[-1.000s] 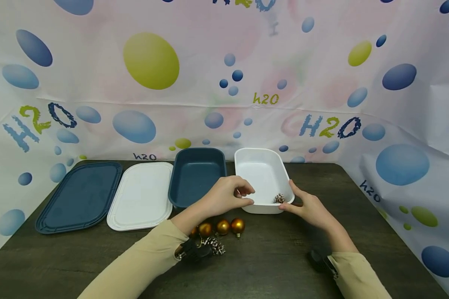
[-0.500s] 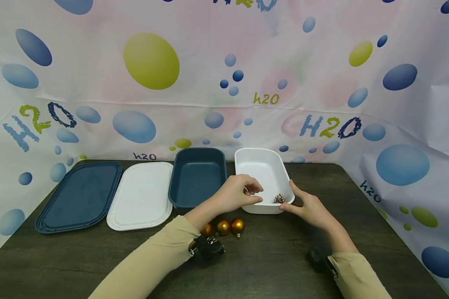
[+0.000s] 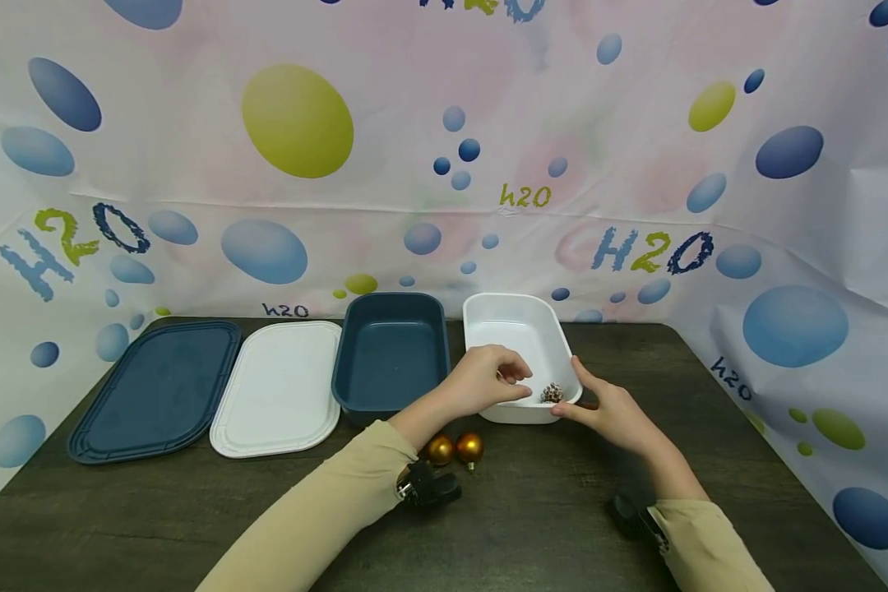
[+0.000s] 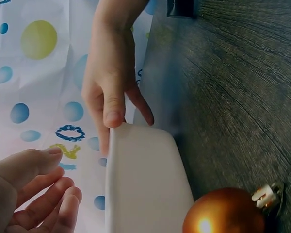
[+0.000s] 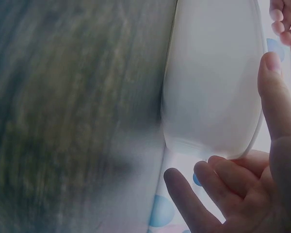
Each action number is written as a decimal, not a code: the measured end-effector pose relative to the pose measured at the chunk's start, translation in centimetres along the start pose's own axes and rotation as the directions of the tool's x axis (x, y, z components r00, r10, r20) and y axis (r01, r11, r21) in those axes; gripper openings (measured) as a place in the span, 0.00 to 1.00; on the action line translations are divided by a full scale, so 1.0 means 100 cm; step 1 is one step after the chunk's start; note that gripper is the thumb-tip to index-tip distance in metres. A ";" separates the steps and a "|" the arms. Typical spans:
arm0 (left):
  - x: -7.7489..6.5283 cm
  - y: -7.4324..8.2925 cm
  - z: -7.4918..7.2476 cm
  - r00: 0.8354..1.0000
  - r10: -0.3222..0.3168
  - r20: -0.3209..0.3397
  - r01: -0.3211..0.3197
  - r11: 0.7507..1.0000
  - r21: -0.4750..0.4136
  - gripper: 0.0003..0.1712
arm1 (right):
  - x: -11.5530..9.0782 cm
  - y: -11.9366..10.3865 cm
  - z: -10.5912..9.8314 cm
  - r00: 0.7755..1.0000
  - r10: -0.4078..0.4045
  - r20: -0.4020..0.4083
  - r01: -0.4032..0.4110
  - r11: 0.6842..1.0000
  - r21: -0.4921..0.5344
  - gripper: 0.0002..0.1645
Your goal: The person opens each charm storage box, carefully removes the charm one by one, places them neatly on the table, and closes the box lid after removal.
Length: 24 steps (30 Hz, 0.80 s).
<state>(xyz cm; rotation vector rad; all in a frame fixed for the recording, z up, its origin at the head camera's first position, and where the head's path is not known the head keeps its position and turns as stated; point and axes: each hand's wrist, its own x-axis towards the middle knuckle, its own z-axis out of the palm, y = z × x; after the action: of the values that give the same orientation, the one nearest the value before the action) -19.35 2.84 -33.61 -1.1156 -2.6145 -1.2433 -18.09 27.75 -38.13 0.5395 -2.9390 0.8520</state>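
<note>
A white rectangular container (image 3: 521, 339) stands at the back, with a small frosted pine cone (image 3: 552, 394) inside its near right corner. My right hand (image 3: 612, 418) grips that corner, thumb on the front rim and fingers along the right side. Over the container's near left part hovers my left hand (image 3: 488, 380), its fingers loosely bent and apart from the thumb. In the left wrist view, nothing shows between the thumb and fingers (image 4: 63, 194). Two golden baubles (image 3: 469, 448) lie in front of the container, beside the left forearm.
To the left of the white container stands a dark blue container (image 3: 392, 353). Further left lie a white lid (image 3: 277, 390) and a dark blue lid (image 3: 159, 390). A patterned sheet (image 3: 444, 164) hangs behind the dark wooden table (image 3: 548, 526).
My left hand has moved right over the white container, towards the pine cone. Its forearm now covers another pine cone and other baubles seen earlier. The right hand stays in place.
</note>
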 end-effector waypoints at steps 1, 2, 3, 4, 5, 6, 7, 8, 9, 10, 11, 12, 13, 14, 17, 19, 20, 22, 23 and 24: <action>0.001 -0.001 0.002 1.000 -0.004 -0.001 0.004 1.000 0.000 0.09 | 0.000 0.000 0.000 1.000 -0.001 0.001 0.001 1.000 0.002 0.56; 0.002 -0.001 0.003 1.000 -0.008 -0.002 0.008 1.000 0.002 0.09 | 0.000 0.000 0.000 1.000 -0.002 0.001 0.002 1.000 0.003 0.56; 0.003 -0.002 0.005 1.000 -0.012 -0.002 0.012 1.000 0.003 0.09 | 0.000 0.000 0.000 1.000 -0.004 0.001 0.004 1.000 0.005 0.56; 0.004 -0.002 0.006 1.000 -0.015 -0.002 0.015 1.000 0.001 0.09 | 0.000 0.001 0.001 1.000 -0.006 0.001 0.006 1.000 0.005 0.56; 0.006 -0.003 0.008 1.000 -0.018 -0.003 0.018 1.000 0.003 0.09 | 0.000 0.001 0.001 1.000 -0.008 0.000 0.008 1.000 0.005 0.56; 0.007 -0.003 0.009 1.000 -0.021 -0.003 0.021 1.000 0.004 0.09 | 0.000 0.001 0.001 1.000 -0.009 -0.001 0.009 1.000 0.006 0.56; 0.008 -0.003 0.011 1.000 -0.022 -0.002 0.022 1.000 0.005 0.09 | 0.000 0.001 0.001 1.000 -0.010 -0.003 0.010 1.000 0.007 0.56; 0.009 -0.003 0.013 1.000 -0.022 -0.003 0.022 1.000 0.005 0.09 | 0.000 0.001 0.001 1.000 -0.011 -0.003 0.011 1.000 0.009 0.56; 0.011 -0.004 0.014 1.000 -0.020 -0.005 0.020 1.000 0.010 0.08 | 0.000 0.001 0.001 1.000 -0.012 -0.003 0.012 1.000 0.010 0.56; 0.013 -0.004 0.016 1.000 -0.019 -0.007 0.019 1.000 0.014 0.08 | 0.000 0.001 0.001 1.000 -0.012 -0.004 0.012 1.000 0.012 0.56; 0.014 -0.004 0.018 1.000 -0.019 -0.009 0.019 1.000 0.018 0.08 | 0.000 0.001 0.001 1.000 -0.013 -0.003 0.013 1.000 0.016 0.56; 0.016 -0.005 0.020 1.000 -0.019 -0.010 0.019 1.000 0.020 0.08 | 0.000 0.002 0.001 1.000 -0.014 -0.003 0.014 1.000 0.018 0.55; 0.018 -0.005 0.021 1.000 -0.018 -0.012 0.018 1.000 0.025 0.08 | 0.000 0.002 0.001 1.000 -0.016 -0.002 0.016 1.000 0.019 0.55; 0.019 -0.006 0.023 1.000 -0.019 -0.013 0.019 0.999 0.026 0.08 | -0.001 0.002 0.001 1.000 -0.018 -0.001 0.018 1.000 0.020 0.55; 0.024 -0.009 0.027 0.999 -0.028 -0.019 0.029 0.999 0.020 0.09 | -0.001 0.003 0.001 1.000 -0.022 -0.001 0.022 1.000 0.019 0.55; 0.027 -0.010 0.030 0.999 -0.028 -0.027 0.028 0.999 0.015 0.09 | 0.000 0.003 0.002 1.000 -0.023 -0.005 0.023 1.000 0.019 0.55; 0.029 -0.012 0.031 0.999 -0.030 -0.029 0.030 0.999 0.012 0.09 | 0.000 0.004 0.002 1.000 -0.023 -0.007 0.024 1.000 0.017 0.55; 0.032 -0.013 0.033 0.999 -0.028 -0.037 0.028 1.000 0.014 0.09 | 0.000 0.004 0.002 1.000 -0.025 -0.010 0.025 0.999 0.019 0.55; 0.033 -0.014 0.035 0.999 -0.029 -0.038 0.030 0.999 0.012 0.09 | 0.000 0.004 0.002 1.000 -0.026 -0.011 0.026 0.999 0.019 0.55; 0.034 -0.016 0.036 0.999 -0.035 -0.037 0.035 0.999 0.011 0.09 | 0.000 0.004 0.002 1.000 -0.026 -0.011 0.026 0.999 0.021 0.55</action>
<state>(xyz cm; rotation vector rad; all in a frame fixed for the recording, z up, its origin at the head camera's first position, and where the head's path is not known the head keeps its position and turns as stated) -21.93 6.69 -36.01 -1.0392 -2.6218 -1.2407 -18.22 27.98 -38.51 0.5714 -2.9092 0.8820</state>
